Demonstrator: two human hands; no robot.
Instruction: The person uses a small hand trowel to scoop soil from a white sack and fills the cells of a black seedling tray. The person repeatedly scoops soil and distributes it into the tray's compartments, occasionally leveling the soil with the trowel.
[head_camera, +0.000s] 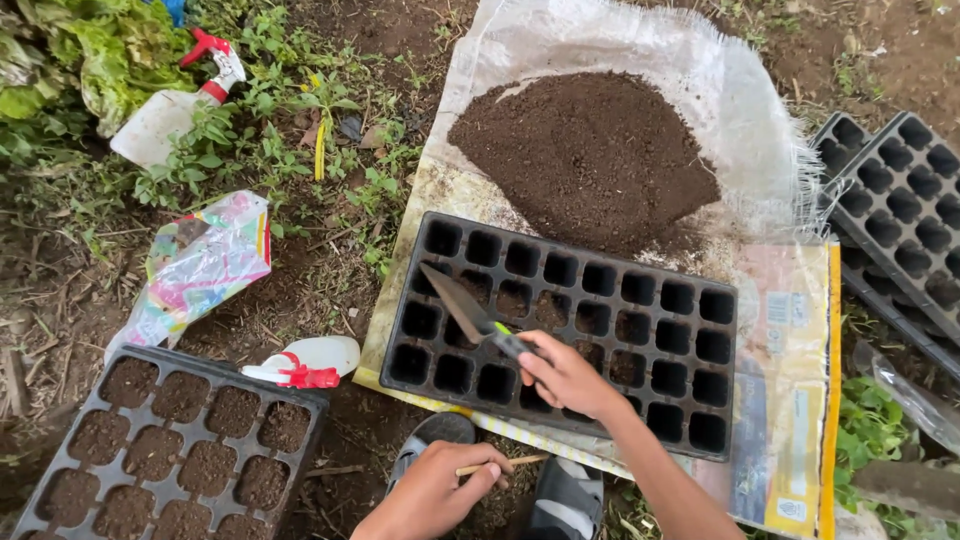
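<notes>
Dirt is clinging to the trowel (468, 312) my right hand (566, 376) is gripping over the black tray (560, 330), while my left hand (432, 492) is pinching a stick (497, 464).

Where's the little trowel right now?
In the head view, centre: the trowel is in the right hand, blade over the empty black seed tray.

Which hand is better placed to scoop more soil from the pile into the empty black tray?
Right, probably. The right hand already grips the trowel, its blade over the empty seedling tray, with the soil pile just beyond. The left hand is low, near the sandals, holding a thin stick.
</notes>
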